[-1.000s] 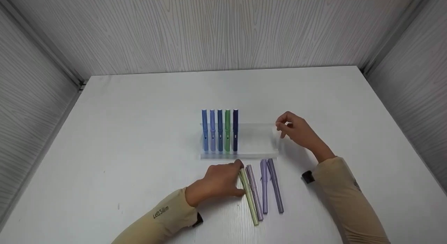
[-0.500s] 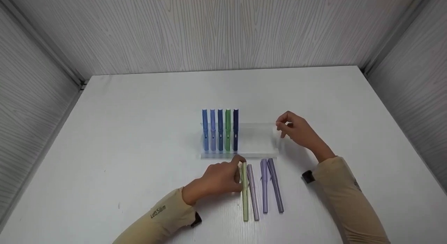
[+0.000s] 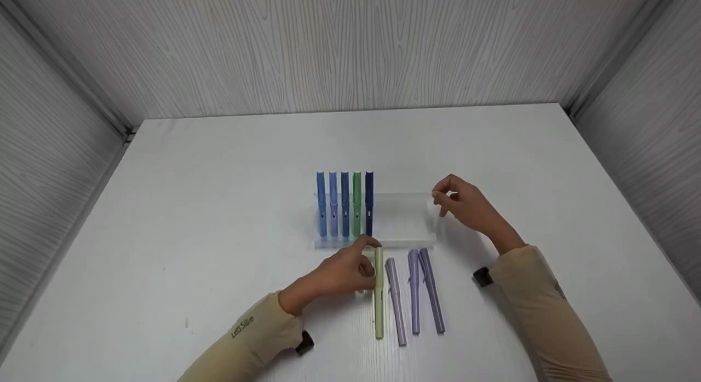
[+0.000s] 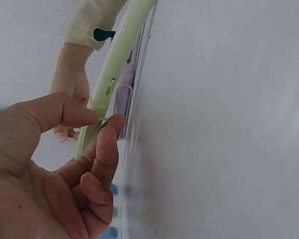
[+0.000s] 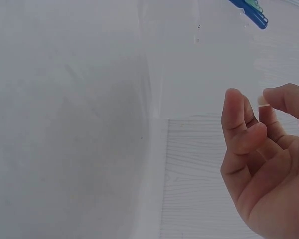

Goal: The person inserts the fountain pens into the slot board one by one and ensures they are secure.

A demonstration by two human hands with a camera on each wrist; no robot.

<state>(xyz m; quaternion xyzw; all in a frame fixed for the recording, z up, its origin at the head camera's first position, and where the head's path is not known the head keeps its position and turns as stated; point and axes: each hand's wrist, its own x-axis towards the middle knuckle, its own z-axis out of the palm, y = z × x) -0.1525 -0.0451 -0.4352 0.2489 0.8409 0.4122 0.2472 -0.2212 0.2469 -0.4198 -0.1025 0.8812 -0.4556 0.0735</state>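
Observation:
In the head view my left hand [image 3: 344,271] pinches a light green pen [image 3: 379,311] near its capped end, in front of the clear rack [image 3: 405,243]. The left wrist view shows thumb and fingers at the cap and clip of this pen [image 4: 120,55]. To its right lie a pinkish-lilac pen [image 3: 397,305], a lavender pen [image 3: 415,300] and a darker purple pen [image 3: 434,294]. My right hand [image 3: 463,204] stays by the rack's upper right corner, fingers loosely bent; in the right wrist view nothing shows between the fingers of this hand [image 5: 269,159].
Several capped pens stand side by side in the rack's left half: blue, periwinkle, dark blue, a green pen [image 3: 357,207] and a navy pen [image 3: 369,207]. The white table [image 3: 219,179] is bounded by a wood-grain back panel [image 3: 350,48] and side panels.
The light green pen has come away from the pinkish-lilac pen, shifting left and toward the rack and turning straighter in my left hand. My right hand has stayed where it was.

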